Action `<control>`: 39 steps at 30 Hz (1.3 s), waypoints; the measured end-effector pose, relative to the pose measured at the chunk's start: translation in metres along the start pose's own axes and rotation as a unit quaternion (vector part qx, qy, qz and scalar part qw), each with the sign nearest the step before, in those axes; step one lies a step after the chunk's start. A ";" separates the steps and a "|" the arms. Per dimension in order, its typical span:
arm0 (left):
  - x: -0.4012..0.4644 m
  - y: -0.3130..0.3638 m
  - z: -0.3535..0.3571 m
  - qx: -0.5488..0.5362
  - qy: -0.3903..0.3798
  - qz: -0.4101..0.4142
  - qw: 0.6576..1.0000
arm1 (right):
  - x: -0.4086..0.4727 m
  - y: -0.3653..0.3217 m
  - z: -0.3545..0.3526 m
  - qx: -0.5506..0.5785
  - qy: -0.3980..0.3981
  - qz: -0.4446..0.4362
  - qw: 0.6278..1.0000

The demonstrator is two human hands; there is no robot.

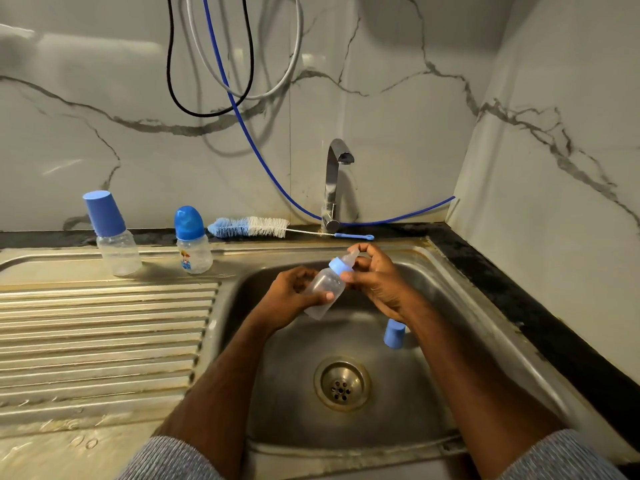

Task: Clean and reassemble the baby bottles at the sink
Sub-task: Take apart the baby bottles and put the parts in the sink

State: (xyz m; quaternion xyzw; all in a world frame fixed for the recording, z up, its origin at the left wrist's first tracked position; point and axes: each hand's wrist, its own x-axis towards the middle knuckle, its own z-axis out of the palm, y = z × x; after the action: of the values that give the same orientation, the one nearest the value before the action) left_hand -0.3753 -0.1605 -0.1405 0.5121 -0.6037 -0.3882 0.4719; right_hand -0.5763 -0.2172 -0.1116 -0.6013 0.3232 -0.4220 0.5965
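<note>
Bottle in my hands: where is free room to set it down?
The ribbed drainboard in front of the two bottles is bare. The basin floor left of the drain is bare too. The back ledge is crowded by the brush.

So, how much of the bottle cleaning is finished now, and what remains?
Two capped bottles stand on the drainboard, apparently finished. The left hand holds the third bottle over the sink, and the right hand grips its blue collar and teat. Its blue cap lies in the basin, not yet fitted.
</note>
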 end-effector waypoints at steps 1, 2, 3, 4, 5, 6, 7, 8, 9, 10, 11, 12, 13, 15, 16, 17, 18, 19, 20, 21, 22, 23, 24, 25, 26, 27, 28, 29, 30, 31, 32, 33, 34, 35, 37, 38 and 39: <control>0.000 0.000 -0.001 -0.006 -0.002 0.001 1.000 | 0.001 0.001 0.000 0.023 -0.016 0.003 1.000; 0.000 -0.001 -0.001 -0.008 -0.007 0.003 1.000 | 0.001 0.001 0.001 0.035 -0.022 0.010 0.999; 0.000 -0.002 -0.002 -0.005 -0.011 0.006 1.000 | 0.001 0.002 0.004 0.032 -0.018 0.018 0.999; 0.000 -0.003 -0.002 0.002 -0.011 0.008 1.000 | 0.000 0.001 0.008 0.003 -0.003 0.025 1.000; 0.000 -0.003 -0.002 0.011 -0.007 0.007 1.000 | 0.000 0.001 0.011 -0.051 0.021 0.030 0.998; 0.000 -0.004 -0.003 0.022 -0.001 0.004 1.000 | 0.000 0.001 0.015 -0.115 0.046 0.029 0.992; 0.000 -0.006 -0.003 0.042 0.007 0.001 0.999 | 0.001 0.002 0.017 -0.163 0.066 0.020 0.984; 0.001 -0.008 -0.004 0.069 0.012 0.001 0.998 | 0.001 0.003 0.018 -0.186 0.074 0.009 0.980; 0.000 -0.010 -0.005 0.097 0.012 0.000 0.995 | 0.002 0.005 0.018 -0.193 0.072 0.001 0.979; 0.000 -0.012 -0.005 0.120 0.009 -0.001 0.993 | 0.002 0.005 0.017 -0.195 0.059 -0.004 0.979; -0.001 -0.014 -0.005 0.141 0.004 -0.001 0.990 | 0.001 0.005 0.017 -0.197 0.041 -0.006 0.979; -0.001 -0.016 -0.006 0.158 0.000 -0.002 0.987 | -0.001 0.004 0.016 -0.198 0.020 -0.009 0.980; -0.001 -0.018 -0.006 0.172 -0.005 -0.003 0.985 | -0.002 0.004 0.015 -0.198 0.000 -0.010 0.980; -0.001 -0.020 -0.008 0.192 -0.013 -0.005 0.981 | -0.004 0.004 0.014 -0.203 -0.033 0.000 0.979; -0.001 -0.020 -0.008 0.204 -0.016 -0.004 0.979 | -0.005 0.004 0.016 -0.213 -0.039 0.010 0.976; -0.001 -0.020 -0.008 0.214 -0.021 -0.002 0.977 | -0.006 0.005 0.019 -0.234 -0.032 0.019 0.972; -0.001 -0.021 -0.008 0.219 -0.025 -0.002 0.975 | -0.007 0.005 0.021 -0.265 -0.014 0.023 0.964; -0.001 -0.020 -0.007 0.221 -0.027 -0.003 0.975 | -0.007 0.006 0.023 -0.297 0.009 0.020 0.955; -0.001 -0.020 -0.006 0.221 -0.025 -0.006 0.975 | -0.007 0.006 0.024 -0.315 0.026 0.010 0.949; -0.001 -0.020 -0.006 0.218 -0.022 -0.010 0.976 | -0.007 0.006 0.024 -0.314 0.032 -0.005 0.949; -0.001 -0.021 -0.005 0.213 -0.016 -0.016 0.977 | -0.006 0.006 0.024 -0.301 0.026 -0.018 0.953; -0.001 -0.021 -0.005 0.210 -0.009 -0.020 0.977 | -0.006 0.005 0.023 -0.284 0.016 -0.026 0.958; -0.001 -0.022 -0.005 0.214 -0.002 -0.026 0.977 | -0.006 0.004 0.023 -0.272 0.006 -0.033 0.962; -0.001 -0.022 -0.006 0.223 0.002 -0.035 0.974 | -0.005 0.003 0.024 -0.264 -0.001 -0.041 0.964; -0.002 -0.024 -0.007 0.234 0.002 -0.046 0.971 | -0.005 0.001 0.024 -0.259 -0.005 -0.051 0.965; -0.003 -0.025 -0.007 0.245 0.003 -0.057 0.968 | -0.004 0.000 0.025 -0.254 -0.003 -0.058 0.965; -0.004 -0.028 -0.008 0.251 0.007 -0.066 0.966 | -0.003 -0.001 0.025 -0.249 0.004 -0.061 0.966; -0.005 -0.031 -0.009 0.251 0.020 -0.078 0.965 | -0.003 -0.001 0.024 -0.248 0.010 -0.059 0.967; -0.006 -0.033 -0.010 0.248 0.042 -0.091 0.963 | -0.002 0.000 0.023 -0.251 0.011 -0.055 0.966; -0.007 -0.035 -0.011 0.247 0.070 -0.105 0.961 | -0.001 0.001 0.021 -0.264 0.006 -0.050 0.963; -0.007 -0.036 -0.012 0.252 0.094 -0.117 0.956 | -0.001 0.004 0.019 -0.282 -0.003 -0.042 0.959; -0.007 -0.037 -0.014 0.262 0.110 -0.129 0.950 | 0.000 0.007 0.017 -0.302 -0.013 -0.032 0.953; -0.008 -0.039 -0.015 0.275 0.118 -0.142 0.943 | 0.000 0.011 0.014 -0.319 -0.021 -0.022 0.947; -0.008 -0.039 -0.015 0.285 0.118 -0.157 0.938 | 0.001 0.015 0.012 -0.329 -0.027 -0.011 0.944; -0.011 -0.040 -0.014 0.288 0.106 -0.184 0.934 | 0.003 0.021 0.010 -0.339 -0.035 0.008 0.940; -0.011 -0.042 -0.012 0.285 0.102 -0.192 0.934 | 0.005 0.023 0.009 -0.342 -0.039 0.018 0.939; -0.011 -0.044 -0.010 0.280 0.103 -0.197 0.934 | 0.006 0.025 0.008 -0.347 -0.042 0.025 0.937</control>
State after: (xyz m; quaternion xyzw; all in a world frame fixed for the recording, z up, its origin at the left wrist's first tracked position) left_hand -0.3541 -0.1573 -0.1816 0.7691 -0.5232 -0.2338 0.2829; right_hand -0.5632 -0.2210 -0.1350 -0.7796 0.4393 -0.2429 0.3745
